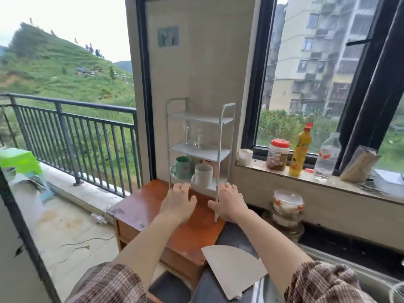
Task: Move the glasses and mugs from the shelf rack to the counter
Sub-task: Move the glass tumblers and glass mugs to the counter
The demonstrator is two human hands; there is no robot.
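Observation:
A white three-tier shelf rack (226, 119) stands on a brown wooden cabinet (140, 206) against the wall. Its middle tier holds two clear stemmed glasses (192, 136). On the bottom tier sit a green mug (182, 167), a white mug (203, 174) and a pink mug (211, 165) partly hidden behind it. My left hand (178, 203) rests flat on the cabinet top just in front of the rack's bottom tier, holding nothing. My right hand (228, 203) lies by the rack's front right leg, fingers spread, holding nothing.
A dark counter (236, 235) runs to the right of the cabinet, with a pale fan-shaped board (234, 267) on it. Stacked lidded bowls (287, 206) stand below the windowsill. The sill carries a jar (278, 154), a yellow bottle (300, 149) and a clear bottle (328, 156). A balcony railing (72, 125) is at left.

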